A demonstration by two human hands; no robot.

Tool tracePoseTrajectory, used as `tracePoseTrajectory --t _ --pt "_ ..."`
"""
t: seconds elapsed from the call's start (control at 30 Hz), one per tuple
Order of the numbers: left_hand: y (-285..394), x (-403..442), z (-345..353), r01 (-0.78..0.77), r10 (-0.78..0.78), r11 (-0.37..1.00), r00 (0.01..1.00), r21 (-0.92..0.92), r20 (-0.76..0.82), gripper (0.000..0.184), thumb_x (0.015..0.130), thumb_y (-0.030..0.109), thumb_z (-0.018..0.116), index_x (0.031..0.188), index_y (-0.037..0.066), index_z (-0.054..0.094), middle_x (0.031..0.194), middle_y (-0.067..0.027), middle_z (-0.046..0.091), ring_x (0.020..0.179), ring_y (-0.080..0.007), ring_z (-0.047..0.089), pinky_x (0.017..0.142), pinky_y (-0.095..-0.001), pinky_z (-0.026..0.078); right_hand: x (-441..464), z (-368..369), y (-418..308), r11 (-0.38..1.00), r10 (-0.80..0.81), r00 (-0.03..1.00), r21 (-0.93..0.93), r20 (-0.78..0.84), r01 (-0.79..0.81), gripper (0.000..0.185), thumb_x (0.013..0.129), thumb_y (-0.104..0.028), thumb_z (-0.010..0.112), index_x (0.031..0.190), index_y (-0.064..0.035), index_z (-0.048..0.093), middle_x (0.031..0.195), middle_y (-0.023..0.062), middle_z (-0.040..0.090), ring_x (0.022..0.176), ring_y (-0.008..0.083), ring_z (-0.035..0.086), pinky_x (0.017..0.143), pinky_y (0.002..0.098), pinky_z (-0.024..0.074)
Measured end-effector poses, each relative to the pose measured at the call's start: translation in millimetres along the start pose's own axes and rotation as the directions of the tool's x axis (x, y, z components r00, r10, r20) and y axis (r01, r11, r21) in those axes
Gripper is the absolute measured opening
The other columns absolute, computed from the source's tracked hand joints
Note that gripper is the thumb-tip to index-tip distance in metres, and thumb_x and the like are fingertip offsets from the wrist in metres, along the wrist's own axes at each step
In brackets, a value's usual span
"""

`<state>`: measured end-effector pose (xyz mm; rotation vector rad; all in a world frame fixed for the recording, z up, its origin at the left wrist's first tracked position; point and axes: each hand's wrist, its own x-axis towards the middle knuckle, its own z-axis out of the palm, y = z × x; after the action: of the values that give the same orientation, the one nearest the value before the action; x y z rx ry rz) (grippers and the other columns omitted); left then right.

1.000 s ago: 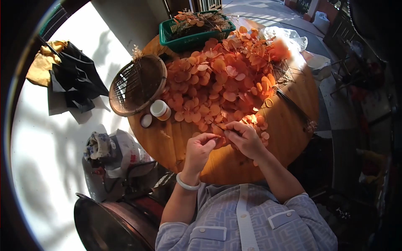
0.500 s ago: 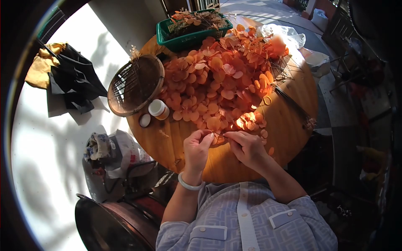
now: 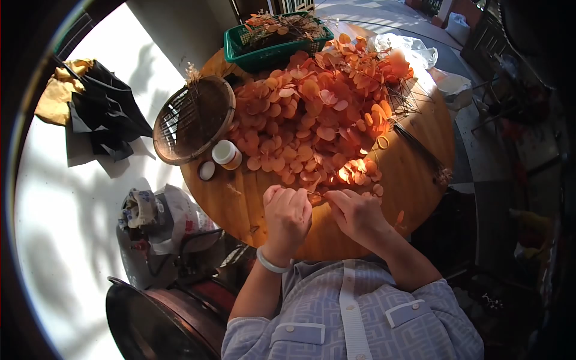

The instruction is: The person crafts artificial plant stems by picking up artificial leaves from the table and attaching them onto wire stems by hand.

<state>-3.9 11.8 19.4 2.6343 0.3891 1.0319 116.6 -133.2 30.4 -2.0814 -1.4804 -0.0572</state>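
Note:
A thin dark stem (image 3: 314, 193) stretches between my two hands at the near side of the table. My left hand (image 3: 287, 217), with a pale bangle on its wrist, is closed on one end, back of the hand up and thumb hidden. My right hand (image 3: 359, 213) pinches the stem's other end with thumb and forefinger. Just beyond my fingers lies a big heap of orange round-leaved branches (image 3: 312, 114). A small orange leaf (image 3: 400, 218) shows beside my right wrist; I cannot tell whether it belongs to the held stem.
On the round wooden table (image 3: 414, 180) are a green basket (image 3: 258, 60) of dried sprigs, a woven tray (image 3: 225, 129), a white jar (image 3: 227, 153), its lid (image 3: 206, 171) and bare dark stems (image 3: 420, 144). A large dark pot (image 3: 138, 318) stands at lower left.
My left hand has turned over, so its knuckles now face up and its thumb no longer shows. The small leaf by my right wrist has shifted right. My right hand has barely moved.

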Motion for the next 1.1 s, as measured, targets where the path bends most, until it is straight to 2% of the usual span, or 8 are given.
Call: tracePoseTrajectory --t 0.17,0.3,0.5,0.6,0.7,0.9,1.0,1.1 --pt "-5 -1 1 -0.012 0.014 0.995 1.0 -0.101 0.015 0.013 0.078 -0.001 0.067 0.09 0.004 0.064 0.071 -0.0095 0.056 0.07 -0.0295 0.058 0.085 -0.0427 0.047 14 -12 0 0.897 0.162 0.968 0.38 0.19 -0.225 0.028 0.092 -0.009 0.062 0.12 -0.0081 0.065 0.079 0.0121 0.069 0.07 0.0292 0.069 0.064 0.0394 0.0517" --pt "-4 -6 10 0.043 -0.049 0.988 0.998 -0.15 -0.038 0.01 0.08 0.0 0.066 0.089 0.003 0.064 0.072 -0.0104 0.058 0.071 -0.0303 0.059 0.087 -0.0435 0.048 13 9 8 0.844 0.061 0.998 0.531 0.033 -0.069 0.02 0.095 -0.004 0.059 0.114 -0.0032 0.065 0.078 0.0146 0.068 0.07 0.0288 0.069 0.064 0.0359 0.051" --pt "15 -13 26 0.065 -0.073 0.992 0.995 -0.109 -0.071 0.007 0.082 0.002 0.065 0.089 0.003 0.065 0.075 -0.0109 0.062 0.071 -0.0298 0.061 0.088 -0.0438 0.048 12 21 1 0.829 0.19 0.981 0.531 0.029 -0.177 0.01 0.094 -0.001 0.06 0.104 0.0013 0.06 0.082 0.0175 0.07 0.071 0.0318 0.071 0.064 0.0352 0.0524" --pt "8 -7 25 0.036 -0.055 0.991 0.988 -0.131 -0.147 0.012 0.082 0.003 0.066 0.093 0.004 0.062 0.074 -0.0086 0.059 0.069 -0.0269 0.059 0.087 -0.043 0.047 16 10 -1 0.73 0.24 0.969 0.647 0.058 -0.22 0.011 0.094 -0.006 0.063 0.102 0.0015 0.063 0.08 0.014 0.071 0.07 0.0257 0.071 0.064 0.0334 0.0522" --pt "-7 1 13 0.094 -0.101 0.994 0.977 -0.047 -0.185 0.012 0.083 0.004 0.066 0.094 0.004 0.063 0.073 -0.0081 0.058 0.069 -0.0263 0.059 0.087 -0.0433 0.047 5 -5 15 0.839 0.245 0.937 0.43 0.25 -0.334 0.009 0.094 -0.008 0.066 0.099 -0.0013 0.069 0.077 0.0094 0.07 0.071 0.0149 0.068 0.065 0.0275 0.0506" --pt "28 -7 20 0.007 -0.009 0.984 1.0 -0.179 -0.009 0.007 0.081 0.001 0.066 0.084 0.006 0.064 0.07 -0.0079 0.058 0.067 -0.0266 0.059 0.085 -0.0436 0.047 16 -24 18 0.809 0.245 0.912 0.448 0.329 -0.379 0.019 0.096 -0.017 0.065 0.103 0.0003 0.07 0.078 0.0099 0.072 0.069 0.0126 0.066 0.065 0.029 0.0512" --pt "33 -15 21 0.016 -0.002 0.977 0.998 -0.215 0.064 0.007 0.082 0.006 0.067 0.086 0.006 0.062 0.073 -0.007 0.058 0.071 -0.0255 0.059 0.087 -0.0454 0.045 24 -21 38 0.55 0.338 0.903 0.723 0.264 -0.417 0.02 0.096 -0.017 0.064 0.105 -0.0001 0.072 0.079 0.0119 0.072 0.073 0.014 0.067 0.068 0.0275 0.0512" --pt "43 -18 28 -0.006 0.03 0.965 0.996 -0.261 0.087 0.009 0.081 0.008 0.069 0.085 0.007 0.061 0.073 -0.0068 0.058 0.074 -0.0253 0.06 0.089 -0.046 0.045 30 -33 24 0.807 0.213 0.898 0.449 0.386 -0.384 0.018 0.095 -0.018 0.067 0.101 -0.0022 0.075 0.082 0.0055 0.072 0.077 0.0092 0.065 0.07 0.0246 0.0508"
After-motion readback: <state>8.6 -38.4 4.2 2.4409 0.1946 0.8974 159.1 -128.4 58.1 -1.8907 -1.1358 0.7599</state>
